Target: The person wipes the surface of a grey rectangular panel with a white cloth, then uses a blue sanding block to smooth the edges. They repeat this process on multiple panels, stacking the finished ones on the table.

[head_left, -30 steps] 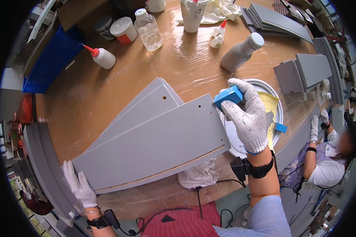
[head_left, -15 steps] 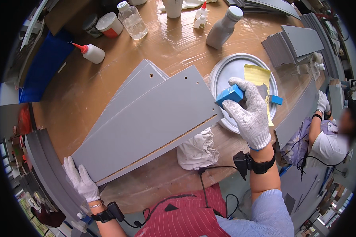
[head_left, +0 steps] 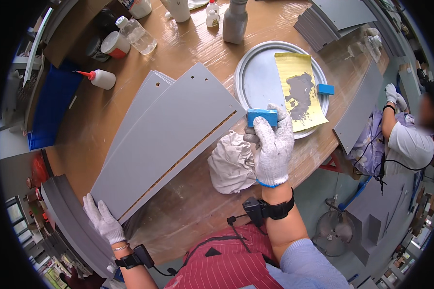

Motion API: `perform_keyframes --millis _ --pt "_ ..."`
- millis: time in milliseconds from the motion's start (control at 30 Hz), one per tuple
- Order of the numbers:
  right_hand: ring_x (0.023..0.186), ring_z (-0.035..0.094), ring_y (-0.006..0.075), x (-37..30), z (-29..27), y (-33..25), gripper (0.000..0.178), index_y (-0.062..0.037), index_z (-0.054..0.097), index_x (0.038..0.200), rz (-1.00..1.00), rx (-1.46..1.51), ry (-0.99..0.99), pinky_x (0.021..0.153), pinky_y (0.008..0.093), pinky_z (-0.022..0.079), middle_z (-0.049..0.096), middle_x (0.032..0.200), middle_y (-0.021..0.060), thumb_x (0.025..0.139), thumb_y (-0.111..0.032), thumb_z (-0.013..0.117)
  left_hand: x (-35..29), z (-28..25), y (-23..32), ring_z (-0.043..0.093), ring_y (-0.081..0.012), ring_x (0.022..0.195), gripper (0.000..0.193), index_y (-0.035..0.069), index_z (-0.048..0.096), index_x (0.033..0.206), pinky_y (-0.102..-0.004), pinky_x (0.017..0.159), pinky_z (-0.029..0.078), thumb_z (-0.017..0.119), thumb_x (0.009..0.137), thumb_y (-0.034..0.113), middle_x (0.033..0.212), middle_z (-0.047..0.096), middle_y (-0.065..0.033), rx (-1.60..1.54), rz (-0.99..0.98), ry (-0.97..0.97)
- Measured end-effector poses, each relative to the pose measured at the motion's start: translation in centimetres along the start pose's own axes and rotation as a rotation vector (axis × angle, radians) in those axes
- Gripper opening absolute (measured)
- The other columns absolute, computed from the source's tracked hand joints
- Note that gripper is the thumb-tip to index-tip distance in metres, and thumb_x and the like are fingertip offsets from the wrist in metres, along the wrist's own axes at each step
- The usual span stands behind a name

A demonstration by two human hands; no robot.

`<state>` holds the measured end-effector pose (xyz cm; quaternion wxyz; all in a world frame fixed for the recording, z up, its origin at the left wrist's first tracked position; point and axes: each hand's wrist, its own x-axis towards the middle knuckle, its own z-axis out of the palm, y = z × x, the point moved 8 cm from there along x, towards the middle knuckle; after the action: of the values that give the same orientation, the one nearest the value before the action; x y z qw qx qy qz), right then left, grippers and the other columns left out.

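Note:
In my gloved right hand [head_left: 274, 147] a small blue block [head_left: 262, 117] is pinched between thumb and fingers, just off the right end of a grey panel [head_left: 164, 130]. That panel tapers toward its lower left; a long slot with raw brown edges runs along its near side, and small holes mark the far end. My gloved left hand [head_left: 104, 220] rests at its narrow end, the visible fingers stretched out and apart. Other grey panels [head_left: 150, 91] lie beneath it. Beside my right hand is a round metal lid [head_left: 255, 72] bearing a yellow sheet [head_left: 284, 72] smeared with grey paste.
A second blue block [head_left: 325, 89] lies at the lid's right. A crumpled white cloth [head_left: 231, 166] sits by the near edge. Bottles, including a red-tipped squeeze bottle [head_left: 102, 79], stand toward the back. Grey panels are stacked at right [head_left: 316, 29]; another person [head_left: 410, 139] works there.
My right hand has come nearer and to the left with the blue block, away from the lid, uncovering the paste on the yellow sheet. My left hand stays at the panel's narrow end.

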<state>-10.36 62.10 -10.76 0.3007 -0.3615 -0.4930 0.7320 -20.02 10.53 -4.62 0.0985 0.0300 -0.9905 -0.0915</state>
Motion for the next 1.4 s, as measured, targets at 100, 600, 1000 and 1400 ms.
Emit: perform_keyframes --millis 100,600,1000,1400 --pt "0.079 0.067 0.0173 -0.8 0.1 -0.4 0.044 0.0021 0.048 0.135 0.035 0.183 0.096 0.066 0.0279 0.059 0.064 0.107 0.0135 0.095 -0.007 0.064 0.0 0.1 -0.4 0.03 -0.0346 0.149 0.05 0.006 0.047 0.149 -0.0449 0.123 0.022 0.05 0.105 0.028 0.159 0.038 -0.0176 -0.007 0.014 0.001" --pt "0.103 0.064 0.0245 -1.8 0.6 -4.2 0.042 0.0012 0.056 0.124 -0.561 -0.519 0.179 0.091 0.0362 0.053 0.063 0.113 0.0144 0.087 -0.007 0.075 0.3 0.1 0.1 0.033 -0.0342 0.148 0.048 0.006 0.049 0.148 -0.0447 0.123 0.023 0.051 0.105 0.027 0.158 0.039 -0.0186 -0.01 0.039 0.02" --pt "0.106 0.063 0.0243 -5.1 3.2 -4.2 0.045 0.0019 0.055 0.127 -0.658 -0.578 0.105 0.093 0.035 0.052 0.061 0.118 0.0153 0.088 -0.006 0.075 0.3 -0.3 0.4 0.039 -0.0362 0.143 0.049 0.005 0.051 0.146 -0.0454 0.12 0.028 0.053 0.104 0.03 0.152 0.044 -0.0215 0.074 0.108 0.019" --pt "0.109 0.061 0.0219 -4.2 5.5 -5.3 0.041 0.0004 0.056 0.128 -0.679 -0.547 0.089 0.098 0.0346 0.05 0.06 0.12 0.0134 0.092 -0.009 0.073 -3.2 -1.5 -0.1 0.041 -0.0368 0.14 0.051 0.006 0.05 0.146 -0.0458 0.118 0.03 0.054 0.103 0.033 0.149 0.048 -0.0213 0.154 0.105 0.037"
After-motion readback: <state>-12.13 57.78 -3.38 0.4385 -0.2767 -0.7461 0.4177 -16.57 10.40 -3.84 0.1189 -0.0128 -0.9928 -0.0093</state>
